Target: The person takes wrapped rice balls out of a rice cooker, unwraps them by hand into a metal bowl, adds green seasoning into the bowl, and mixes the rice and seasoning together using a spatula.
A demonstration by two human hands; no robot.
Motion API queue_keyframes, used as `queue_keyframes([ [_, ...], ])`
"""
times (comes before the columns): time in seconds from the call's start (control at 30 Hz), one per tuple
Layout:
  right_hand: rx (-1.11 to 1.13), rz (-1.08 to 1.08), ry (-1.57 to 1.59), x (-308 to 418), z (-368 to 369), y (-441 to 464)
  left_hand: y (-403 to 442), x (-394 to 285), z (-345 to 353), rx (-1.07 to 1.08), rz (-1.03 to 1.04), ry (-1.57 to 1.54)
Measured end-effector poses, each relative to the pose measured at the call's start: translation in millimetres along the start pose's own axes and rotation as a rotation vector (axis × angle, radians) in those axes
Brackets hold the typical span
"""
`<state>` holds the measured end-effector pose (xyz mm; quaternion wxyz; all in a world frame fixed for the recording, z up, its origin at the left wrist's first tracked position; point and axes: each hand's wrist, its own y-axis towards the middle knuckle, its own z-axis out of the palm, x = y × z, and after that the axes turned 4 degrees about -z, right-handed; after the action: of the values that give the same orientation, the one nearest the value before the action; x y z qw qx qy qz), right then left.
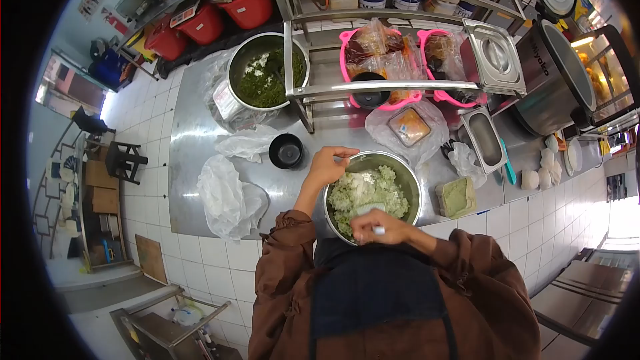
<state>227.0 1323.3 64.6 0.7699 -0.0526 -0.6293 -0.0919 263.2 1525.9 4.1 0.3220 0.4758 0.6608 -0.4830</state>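
Note:
A steel mixing bowl [418,201] stands at the table's near edge, right in front of my body. Inside lies a pale green, crumbly mixture [393,193] with a white patch [361,181] on top. My left hand [329,165] grips the bowl's upper left rim, fingers bent over the edge. Low over the bowl's near side, my right hand [381,227] is closed round the white handle of a spatula-like tool [368,209], whose pale end touches the mixture. Its exact shape is partly hidden by the hand and mixture.
Left of the bowl are a black cup [287,151] and crumpled plastic bags [230,197]. A larger bowl of dark green shreds [267,83] stands farther back. Pink baskets [345,57] sit behind a steel rack [393,87]. At right are a green-filled tub [456,198] and a steel pan [485,140].

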Motion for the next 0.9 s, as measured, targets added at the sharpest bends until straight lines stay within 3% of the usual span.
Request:
queue_keyframes([
  [0.07,-0.201,-0.082,0.164,-15.0,-17.4,13.2,-1.4,-2.0,-2.7,0.005,0.027,0.054],
  [0.2,-0.125,0.082,0.313,20.1,-65.7,17.9,4.0,2.5,-5.9,-0.043,0.038,-0.002],
  [0.27,-0.162,0.038,0.079,53.9,-36.8,8.2,-3.3,1.8,-6.0,-0.048,0.008,-0.093],
  [0.43,-0.115,-0.017,-0.167,-9.6,-21.2,9.1,-4.5,-1.7,-6.3,-0.065,0.008,-0.068],
  [0.5,-0.31,-0.066,0.015,-10.6,-42.5,16.3,-9.4,2.1,-5.3,-0.064,0.005,-0.039],
  [0.57,-0.312,-0.018,0.059,13.0,-56.2,6.7,-9.1,10.0,-9.0,-0.095,0.118,-0.004],
  [0.6,-0.416,-0.095,0.06,29.2,-55.2,2.5,-13.5,11.6,-10.9,-0.096,0.126,-0.005],
  [0.73,-0.73,-0.194,-0.057,60.7,-56.2,-17.7,-61.8,17.1,-14.0,-0.196,-0.037,-0.077],
  [0.77,-0.742,-0.191,-0.051,53.4,-54.7,-18.9,-73.2,16.6,-12.6,-0.214,-0.133,-0.087],
  [0.83,-1.1,-0.124,-0.118,23.3,-49.9,-20.4,-90.1,21.4,-5.5,-0.215,-0.172,-0.182],
  [0.9,-1.194,-0.135,-0.108,0.3,-45.3,-21.1,-107.1,25.1,4.5,-0.228,-0.209,-0.28],
])
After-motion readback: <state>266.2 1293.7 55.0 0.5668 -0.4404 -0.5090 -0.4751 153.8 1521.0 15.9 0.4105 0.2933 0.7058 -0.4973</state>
